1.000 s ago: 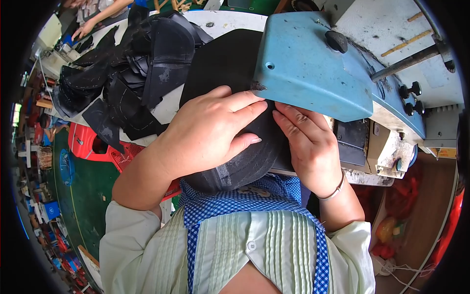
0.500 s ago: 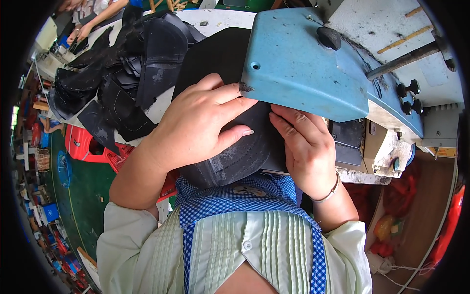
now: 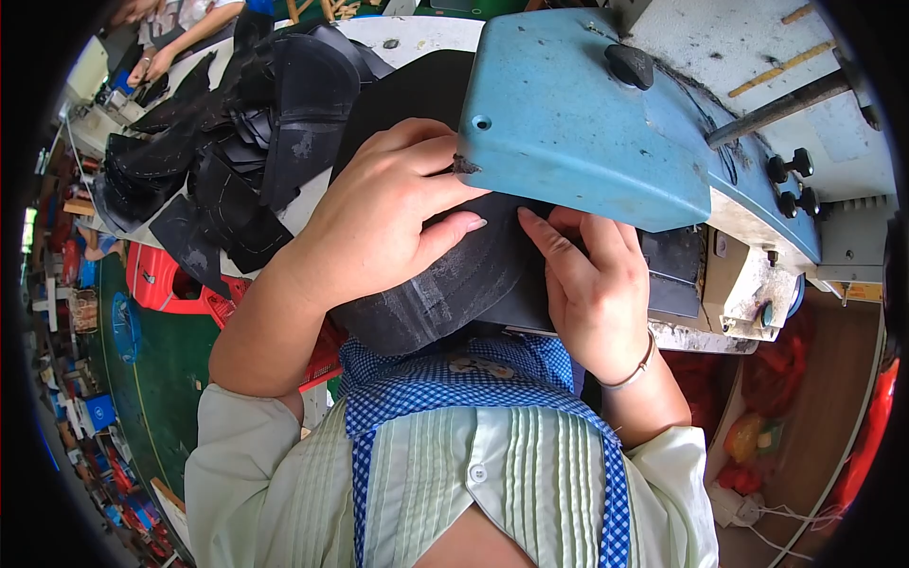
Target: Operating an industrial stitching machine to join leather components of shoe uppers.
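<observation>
From where I stand, the person's left hand [image 3: 379, 213] lies palm down and unclenched on a large black piece [image 3: 445, 293], its fingertips by the near corner of the blue machine cover [image 3: 568, 123]. The piece sits partly beneath that cover, its rounded lower end near the checked apron [image 3: 454, 379]. The right hand [image 3: 601, 284] (a bracelet [image 3: 636, 367] on its wrist) bends its fingers at the piece's right side; I can't tell whether they grip it. Left, black pieces [image 3: 237, 161] heap on the white surface [image 3: 426, 33].
</observation>
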The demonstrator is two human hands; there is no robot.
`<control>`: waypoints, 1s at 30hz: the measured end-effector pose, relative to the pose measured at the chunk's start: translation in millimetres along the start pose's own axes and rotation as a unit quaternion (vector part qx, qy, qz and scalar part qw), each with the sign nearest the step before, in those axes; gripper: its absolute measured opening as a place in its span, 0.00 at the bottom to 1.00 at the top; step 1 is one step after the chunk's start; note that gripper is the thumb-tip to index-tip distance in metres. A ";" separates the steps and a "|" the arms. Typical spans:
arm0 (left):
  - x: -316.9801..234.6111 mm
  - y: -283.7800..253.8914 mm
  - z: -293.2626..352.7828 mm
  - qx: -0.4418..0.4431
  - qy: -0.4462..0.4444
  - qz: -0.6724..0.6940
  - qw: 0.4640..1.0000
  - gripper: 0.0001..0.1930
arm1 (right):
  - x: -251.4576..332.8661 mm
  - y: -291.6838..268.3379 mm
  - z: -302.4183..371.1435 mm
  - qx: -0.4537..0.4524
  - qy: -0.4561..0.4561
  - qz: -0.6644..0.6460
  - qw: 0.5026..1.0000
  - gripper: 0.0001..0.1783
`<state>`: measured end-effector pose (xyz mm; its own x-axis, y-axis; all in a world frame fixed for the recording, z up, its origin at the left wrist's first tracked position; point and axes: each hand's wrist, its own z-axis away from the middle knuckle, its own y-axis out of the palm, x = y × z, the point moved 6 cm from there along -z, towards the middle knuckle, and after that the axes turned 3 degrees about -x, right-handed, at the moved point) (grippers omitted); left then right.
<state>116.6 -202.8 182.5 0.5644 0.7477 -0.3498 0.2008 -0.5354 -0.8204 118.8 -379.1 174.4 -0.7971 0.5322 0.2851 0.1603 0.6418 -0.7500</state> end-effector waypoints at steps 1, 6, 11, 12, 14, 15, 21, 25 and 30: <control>-0.2 0.0 -0.4 -0.004 0.001 0.008 1.000 0.15 | -0.3 0.1 0.2 -0.003 0.000 0.000 1.000 0.25; 1.1 -0.1 -4.4 -0.020 0.016 0.034 0.999 0.15 | 0.3 -0.7 -0.1 -0.007 0.001 -0.001 1.000 0.25; 1.3 -3.1 -6.6 -0.027 0.022 0.083 0.996 0.15 | -0.4 -0.2 0.2 -0.009 0.007 -0.006 1.000 0.24; 1.3 -3.4 -6.7 -0.027 0.022 0.083 0.996 0.15 | -0.4 -0.3 0.1 -0.009 0.007 -0.006 1.000 0.24; 2.1 -3.3 -6.6 -0.022 0.016 0.094 0.995 0.15 | -0.2 -0.6 -0.1 -0.010 0.007 -0.006 1.000 0.25; 2.1 -3.3 -6.5 -0.022 0.016 0.094 0.995 0.15 | -0.1 -0.7 -0.2 -0.010 0.006 -0.006 1.000 0.25; 3.1 -3.3 -3.6 -0.019 0.001 0.105 0.994 0.14 | -0.1 -0.8 -0.3 -0.008 0.005 -0.008 1.000 0.25; 5.7 -0.5 0.5 -0.001 -0.007 0.095 0.995 0.13 | -0.6 -0.3 0.1 -0.006 0.006 -0.004 1.000 0.25; 4.9 1.1 1.3 -0.002 -0.004 0.102 0.995 0.12 | -0.8 0.1 0.3 -0.006 0.010 -0.006 1.000 0.24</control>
<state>118.5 -199.2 179.3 0.5869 0.6264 -0.5130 0.0862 -0.6783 -0.7297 119.3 -379.7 173.9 -0.7873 0.5348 0.3068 0.1576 0.6556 -0.7385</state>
